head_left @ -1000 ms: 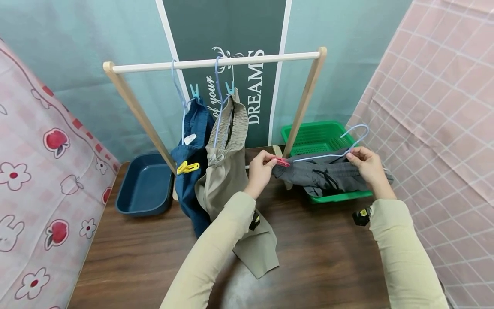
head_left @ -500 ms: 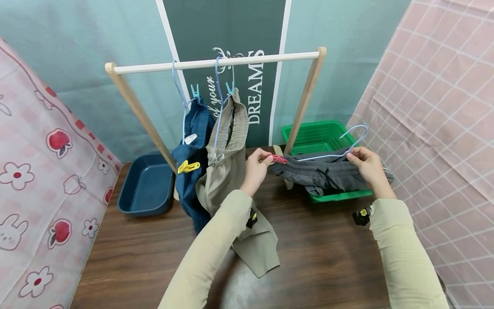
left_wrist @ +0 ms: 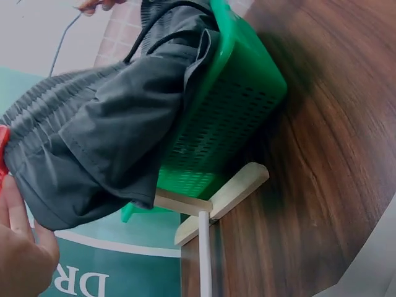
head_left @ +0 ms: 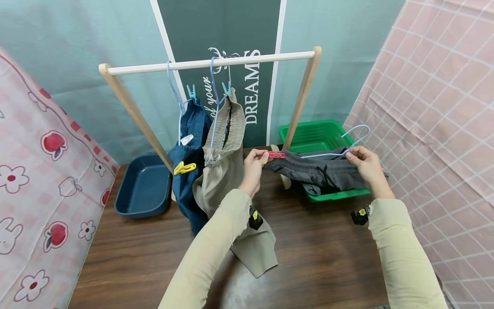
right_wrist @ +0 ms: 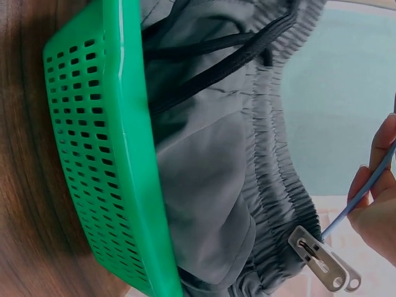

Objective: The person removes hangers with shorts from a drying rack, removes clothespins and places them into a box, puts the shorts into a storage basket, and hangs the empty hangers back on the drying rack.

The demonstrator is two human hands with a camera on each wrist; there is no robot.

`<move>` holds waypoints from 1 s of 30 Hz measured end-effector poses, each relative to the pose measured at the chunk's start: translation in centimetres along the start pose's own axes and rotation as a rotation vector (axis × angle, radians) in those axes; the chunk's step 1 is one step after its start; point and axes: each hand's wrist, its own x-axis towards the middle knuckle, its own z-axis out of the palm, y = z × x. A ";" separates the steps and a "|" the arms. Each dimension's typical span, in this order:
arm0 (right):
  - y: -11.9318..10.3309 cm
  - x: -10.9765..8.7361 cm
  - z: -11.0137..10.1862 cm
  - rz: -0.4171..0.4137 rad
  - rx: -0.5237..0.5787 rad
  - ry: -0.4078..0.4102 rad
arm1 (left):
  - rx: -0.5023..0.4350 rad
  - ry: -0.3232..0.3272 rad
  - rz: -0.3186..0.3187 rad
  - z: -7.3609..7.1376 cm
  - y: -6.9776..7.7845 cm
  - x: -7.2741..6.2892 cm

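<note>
My left hand (head_left: 251, 171) pinches a red clothespin (head_left: 276, 155) at the left end of the waistband of the dark grey drawstring pants (head_left: 306, 168). With thumb and fingers, my right hand (head_left: 366, 165) pinches a light-blue wire hanger (head_left: 325, 155) just below its hook. The hanger's bar runs along the waistband. In the right wrist view, a greyish clothespin (right_wrist: 322, 260) clips the waistband's other end. The pants lie partly over the green basket (head_left: 337, 195), with their black drawstring (right_wrist: 210, 68) at the front.
A wooden rack with a white rail (head_left: 150, 68) stands behind. Blue pants (head_left: 193, 124) and khaki pants (head_left: 240, 128) hang from it on hangers, the khaki leg trailing onto the table. A yellow clothespin (head_left: 185, 168) grips the blue pants. A blue basin (head_left: 143, 184) sits left.
My left hand has shifted slightly left and up, the red clothespin and waistband end drawn along and now more level. My right hand keeps its hold on the hanger, almost still.
</note>
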 end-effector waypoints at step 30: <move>1.2 0.1 0.7 0.084 -0.144 -0.047 | -0.210 0.024 -0.023 -0.3 3.5 -0.1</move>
